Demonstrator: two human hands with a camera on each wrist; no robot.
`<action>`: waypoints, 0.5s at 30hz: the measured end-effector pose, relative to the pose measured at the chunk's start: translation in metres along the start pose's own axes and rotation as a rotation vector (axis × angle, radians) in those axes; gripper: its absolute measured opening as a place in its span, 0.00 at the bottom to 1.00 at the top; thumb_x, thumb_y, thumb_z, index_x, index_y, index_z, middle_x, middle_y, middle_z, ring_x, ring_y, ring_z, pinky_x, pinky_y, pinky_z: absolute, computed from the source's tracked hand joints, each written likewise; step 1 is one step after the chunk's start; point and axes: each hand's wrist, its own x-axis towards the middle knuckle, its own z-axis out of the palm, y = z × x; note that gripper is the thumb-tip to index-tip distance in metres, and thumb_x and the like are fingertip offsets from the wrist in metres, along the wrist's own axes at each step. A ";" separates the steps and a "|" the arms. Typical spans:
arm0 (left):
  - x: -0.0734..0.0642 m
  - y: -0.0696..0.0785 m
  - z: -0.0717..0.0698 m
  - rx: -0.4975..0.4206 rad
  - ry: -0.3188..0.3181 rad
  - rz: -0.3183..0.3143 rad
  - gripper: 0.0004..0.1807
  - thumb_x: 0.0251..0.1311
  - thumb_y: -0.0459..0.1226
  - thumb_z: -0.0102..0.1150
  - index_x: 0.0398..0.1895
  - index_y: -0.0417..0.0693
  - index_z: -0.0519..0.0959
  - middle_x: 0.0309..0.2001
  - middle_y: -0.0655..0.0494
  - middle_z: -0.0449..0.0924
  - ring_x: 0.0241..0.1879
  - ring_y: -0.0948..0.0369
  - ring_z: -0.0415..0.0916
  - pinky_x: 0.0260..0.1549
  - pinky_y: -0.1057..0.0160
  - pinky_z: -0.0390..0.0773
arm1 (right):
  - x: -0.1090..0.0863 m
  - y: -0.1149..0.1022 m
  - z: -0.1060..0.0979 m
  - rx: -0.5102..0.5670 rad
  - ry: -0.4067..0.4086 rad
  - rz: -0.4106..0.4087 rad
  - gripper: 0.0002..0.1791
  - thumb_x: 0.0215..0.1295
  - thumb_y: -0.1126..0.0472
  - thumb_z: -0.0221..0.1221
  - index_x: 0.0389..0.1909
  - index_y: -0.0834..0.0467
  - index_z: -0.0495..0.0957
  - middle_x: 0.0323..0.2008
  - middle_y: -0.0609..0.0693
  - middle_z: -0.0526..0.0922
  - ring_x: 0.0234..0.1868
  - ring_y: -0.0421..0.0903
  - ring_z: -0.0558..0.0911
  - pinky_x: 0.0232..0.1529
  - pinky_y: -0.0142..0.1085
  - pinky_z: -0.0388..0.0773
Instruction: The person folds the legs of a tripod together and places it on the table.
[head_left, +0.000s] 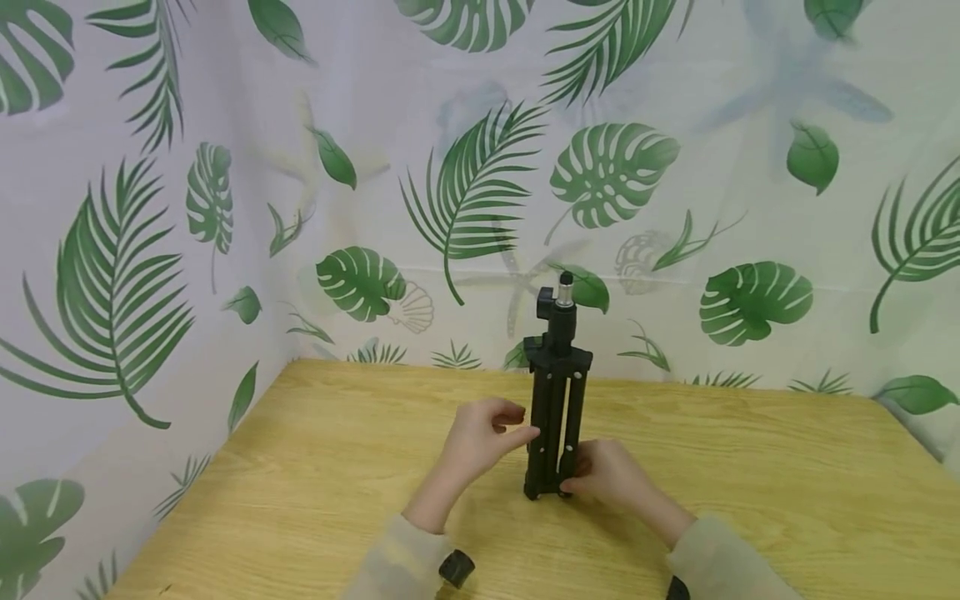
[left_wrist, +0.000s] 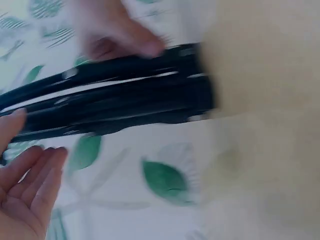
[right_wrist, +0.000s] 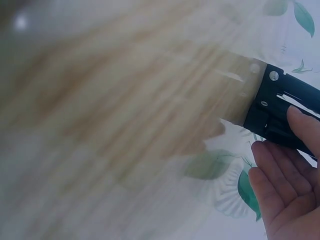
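Note:
A folded black light stand (head_left: 557, 400) is upright on the wooden table, its legs drawn together and a silver stud with a dark tip on top. To its left is my left hand (head_left: 480, 433), the thumb at the edge of the legs and the other fingers loosely bent beside them; the left wrist view shows a gap under those fingers (left_wrist: 40, 170). Low on the stand's right side, my right hand (head_left: 609, 477) pinches a leg near its bottom end. Seen from the right wrist, that thumb (right_wrist: 302, 125) lies over the black leg (right_wrist: 270, 117).
The wooden table (head_left: 300, 492) reaches back to a white curtain (head_left: 480, 325) printed with green leaves, which also runs along the left side. Dark wrist-worn pieces show at both sleeves, the left one (head_left: 457, 568) more fully.

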 end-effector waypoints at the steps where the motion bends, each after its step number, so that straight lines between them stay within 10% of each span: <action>1: 0.002 0.005 -0.005 -0.034 0.046 0.015 0.15 0.50 0.43 0.62 0.36 0.40 0.80 0.35 0.51 0.80 0.35 0.60 0.77 0.33 0.68 0.75 | 0.000 0.000 0.000 0.002 -0.001 0.002 0.12 0.42 0.67 0.67 0.30 0.66 0.78 0.23 0.50 0.80 0.23 0.40 0.78 0.23 0.30 0.74; 9: 0.041 0.066 -0.040 -0.108 0.284 0.332 0.11 0.51 0.37 0.62 0.35 0.37 0.79 0.35 0.48 0.79 0.36 0.60 0.77 0.34 0.65 0.76 | 0.000 -0.002 -0.001 -0.016 0.005 0.019 0.13 0.42 0.67 0.67 0.31 0.66 0.78 0.23 0.49 0.80 0.22 0.40 0.77 0.22 0.30 0.73; 15: 0.068 0.089 -0.046 -0.216 0.227 0.268 0.13 0.52 0.35 0.61 0.40 0.37 0.77 0.38 0.46 0.79 0.39 0.63 0.76 0.35 0.70 0.75 | -0.001 -0.002 0.000 -0.018 -0.008 0.010 0.14 0.42 0.65 0.68 0.32 0.66 0.78 0.23 0.49 0.80 0.22 0.39 0.77 0.22 0.30 0.73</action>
